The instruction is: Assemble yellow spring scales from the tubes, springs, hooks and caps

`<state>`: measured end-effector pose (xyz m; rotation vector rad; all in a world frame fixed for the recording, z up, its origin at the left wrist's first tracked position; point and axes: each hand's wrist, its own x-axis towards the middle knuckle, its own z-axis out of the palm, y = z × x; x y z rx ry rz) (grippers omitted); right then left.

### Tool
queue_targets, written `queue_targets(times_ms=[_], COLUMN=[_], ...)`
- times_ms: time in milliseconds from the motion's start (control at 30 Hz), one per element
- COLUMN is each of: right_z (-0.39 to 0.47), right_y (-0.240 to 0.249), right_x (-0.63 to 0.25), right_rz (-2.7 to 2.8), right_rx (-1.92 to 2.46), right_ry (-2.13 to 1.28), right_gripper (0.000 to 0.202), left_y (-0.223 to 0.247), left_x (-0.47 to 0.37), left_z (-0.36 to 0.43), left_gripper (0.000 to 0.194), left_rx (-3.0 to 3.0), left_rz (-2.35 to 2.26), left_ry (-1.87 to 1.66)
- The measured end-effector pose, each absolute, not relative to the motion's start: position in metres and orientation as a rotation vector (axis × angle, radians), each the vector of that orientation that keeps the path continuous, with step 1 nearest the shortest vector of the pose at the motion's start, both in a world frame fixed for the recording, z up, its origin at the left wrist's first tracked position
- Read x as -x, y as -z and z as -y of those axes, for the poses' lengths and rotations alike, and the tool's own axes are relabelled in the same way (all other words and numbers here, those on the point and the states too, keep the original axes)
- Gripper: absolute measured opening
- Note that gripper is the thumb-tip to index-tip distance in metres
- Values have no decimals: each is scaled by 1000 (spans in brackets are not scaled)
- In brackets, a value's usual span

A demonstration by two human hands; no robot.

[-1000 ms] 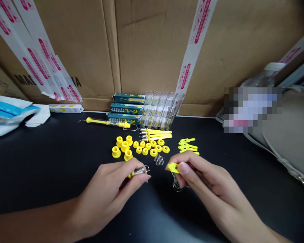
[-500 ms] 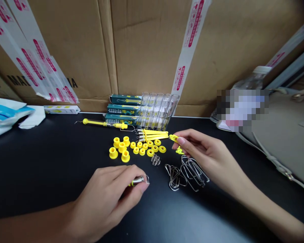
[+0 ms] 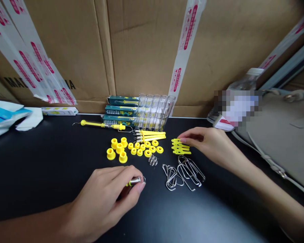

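Now the right hand point(image 3: 209, 142) has reached the yellow tabs point(image 3: 180, 149).

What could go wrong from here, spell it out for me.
The right hand, at the flat yellow tabs, could knock their close-set row askew. The bent wire hooks overlap, so lifting one might drag others along. The small coil springs sit bunched together and could scatter if brushed.

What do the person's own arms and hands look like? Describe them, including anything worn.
The left hand and right hand are ungloved, with no rings visible. The left forearm and right forearm are bare, with no sleeves in view.
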<state>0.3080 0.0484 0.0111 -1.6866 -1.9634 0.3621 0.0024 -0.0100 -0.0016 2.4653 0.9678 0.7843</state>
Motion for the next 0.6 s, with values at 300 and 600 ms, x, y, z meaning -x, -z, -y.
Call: queue_targets(times_ms=[300, 600], right_z=[-65, -69], right_y=[-2, 9], right_x=[-317, -314], right_rz=[1995, 2046], right_rx=[1702, 1672], right_ry=[-265, -270], right_gripper=[13, 15], left_y=[1, 2], left_x=[-3, -4], left_z=[11, 10], left_gripper=[13, 13], left_rx=[-2498, -2518], left_rz=[-947, -945], left_ry=[-778, -760])
